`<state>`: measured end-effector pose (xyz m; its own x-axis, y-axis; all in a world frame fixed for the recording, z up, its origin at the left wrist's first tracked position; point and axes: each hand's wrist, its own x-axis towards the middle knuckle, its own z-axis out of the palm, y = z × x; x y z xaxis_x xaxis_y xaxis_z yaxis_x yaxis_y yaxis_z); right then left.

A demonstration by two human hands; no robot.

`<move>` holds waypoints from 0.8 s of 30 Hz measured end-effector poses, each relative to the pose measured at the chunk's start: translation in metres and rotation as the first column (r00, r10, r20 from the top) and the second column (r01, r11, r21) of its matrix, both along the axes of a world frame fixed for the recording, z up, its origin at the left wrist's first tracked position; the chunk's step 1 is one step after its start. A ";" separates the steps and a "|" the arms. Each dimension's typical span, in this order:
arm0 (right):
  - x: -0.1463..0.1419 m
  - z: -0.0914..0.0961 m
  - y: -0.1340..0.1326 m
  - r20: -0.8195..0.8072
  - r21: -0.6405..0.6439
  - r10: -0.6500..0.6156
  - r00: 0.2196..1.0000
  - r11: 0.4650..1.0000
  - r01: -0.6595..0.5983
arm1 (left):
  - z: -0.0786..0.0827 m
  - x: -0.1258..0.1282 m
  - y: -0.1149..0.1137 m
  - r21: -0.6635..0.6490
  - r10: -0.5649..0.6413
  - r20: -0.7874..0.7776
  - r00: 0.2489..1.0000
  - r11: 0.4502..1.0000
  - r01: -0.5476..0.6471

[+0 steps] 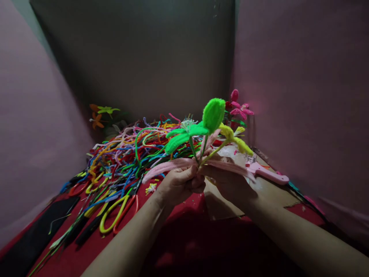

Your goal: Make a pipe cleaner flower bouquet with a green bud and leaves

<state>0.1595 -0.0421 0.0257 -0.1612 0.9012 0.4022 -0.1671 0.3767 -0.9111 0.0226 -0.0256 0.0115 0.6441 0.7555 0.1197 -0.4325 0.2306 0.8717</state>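
Note:
My left hand (183, 180) pinches the gathered stems of a small bunch of fuzzy pipe-cleaner flowers. Rising from the grip are a green flower (184, 137) with a pale tufted centre, a bright green bud (214, 115) and a yellow flower (235, 138). Long pale pink leaves spread to both sides, the left leaf (167, 168) over my wrist side and the right leaf (230, 167) across my right hand (235, 184). That hand is closed at the base of the bunch, its fingers partly hidden behind the pink leaf.
A heap of many-coloured pipe cleaners (123, 150) covers the back left of the red cloth (178, 215). Yellow-handled scissors (111, 221) lie before it. At right, a pink glue gun (268, 173) rests on cardboard (279, 194). Finished pink (242, 109) and orange flowers (97, 121) stand behind.

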 end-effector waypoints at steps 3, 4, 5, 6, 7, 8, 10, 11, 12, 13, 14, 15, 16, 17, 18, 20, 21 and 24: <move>0.001 0.003 -0.003 -0.039 0.006 -0.024 0.999 1.000 0.024 | 0.004 0.001 -0.002 0.036 0.045 -0.039 0.998 0.998 -0.044; 0.002 0.002 -0.003 -0.051 0.006 -0.038 0.998 0.999 0.038 | 0.005 0.002 -0.003 0.049 0.068 -0.057 0.996 0.997 -0.065; 0.003 0.001 -0.002 -0.061 0.005 -0.051 0.997 0.999 0.051 | 0.006 0.003 -0.004 0.064 0.094 -0.077 0.993 0.994 -0.089; 0.003 -0.001 -0.001 -0.073 0.003 -0.066 0.995 0.998 0.067 | 0.006 0.004 -0.004 0.082 0.124 -0.100 0.987 0.990 -0.116; 0.002 -0.003 0.000 -0.082 0.000 -0.082 0.993 0.997 0.082 | 0.007 0.005 -0.004 0.104 0.156 -0.121 0.980 0.984 -0.144; 0.001 -0.006 0.002 -0.089 -0.003 -0.094 0.992 0.996 0.094 | 0.007 0.005 -0.005 0.127 0.186 -0.139 0.973 0.977 -0.168; -0.002 -0.010 0.004 -0.099 -0.011 -0.108 0.989 0.994 0.108 | 0.008 0.006 -0.005 0.179 0.239 -0.173 0.955 0.962 -0.208; -0.004 -0.012 0.005 -0.118 -0.020 -0.103 0.988 0.995 0.101 | 0.009 0.005 -0.005 0.214 0.262 -0.195 0.945 0.952 -0.220; -0.006 -0.012 0.006 -0.147 -0.032 -0.096 0.984 0.995 0.092 | 0.010 0.005 -0.006 0.259 0.287 -0.225 0.931 0.939 -0.227; -0.007 -0.013 0.006 -0.182 -0.046 -0.095 0.979 0.995 0.088 | 0.012 0.005 -0.006 0.314 0.318 -0.262 0.911 0.921 -0.231; -0.009 -0.012 0.006 -0.210 -0.062 -0.100 0.973 0.994 0.089 | 0.013 0.004 -0.007 0.377 0.361 -0.301 0.883 0.895 -0.237; -0.010 -0.012 0.006 -0.224 -0.077 -0.111 0.968 0.992 0.096 | 0.014 0.004 -0.008 0.444 0.410 -0.337 0.847 0.863 -0.241; -0.010 -0.011 0.006 -0.222 -0.091 -0.127 0.967 0.990 0.109 | 0.015 0.004 -0.009 0.507 0.459 -0.368 0.808 0.828 -0.240; -0.010 -0.011 0.006 -0.207 -0.100 -0.144 0.968 0.987 0.126 | 0.014 0.005 -0.010 0.561 0.509 -0.389 0.768 0.792 -0.241; -0.009 -0.011 0.007 -0.194 -0.107 -0.157 0.968 0.985 0.138 | 0.013 0.006 -0.010 0.602 0.557 -0.397 0.730 0.758 -0.250; -0.009 -0.014 0.008 -0.187 -0.122 -0.183 0.965 0.979 0.162 | 0.006 0.009 -0.010 0.655 0.645 -0.383 0.662 0.695 -0.298; -0.009 -0.016 0.010 -0.190 -0.127 -0.199 0.961 0.976 0.177 | 0.002 0.010 -0.010 0.671 0.689 -0.368 0.625 0.662 -0.335; -0.010 -0.021 0.013 -0.171 -0.122 -0.216 0.961 0.973 0.197 | -0.011 0.014 -0.008 0.744 0.807 -0.303 0.508 0.533 -0.403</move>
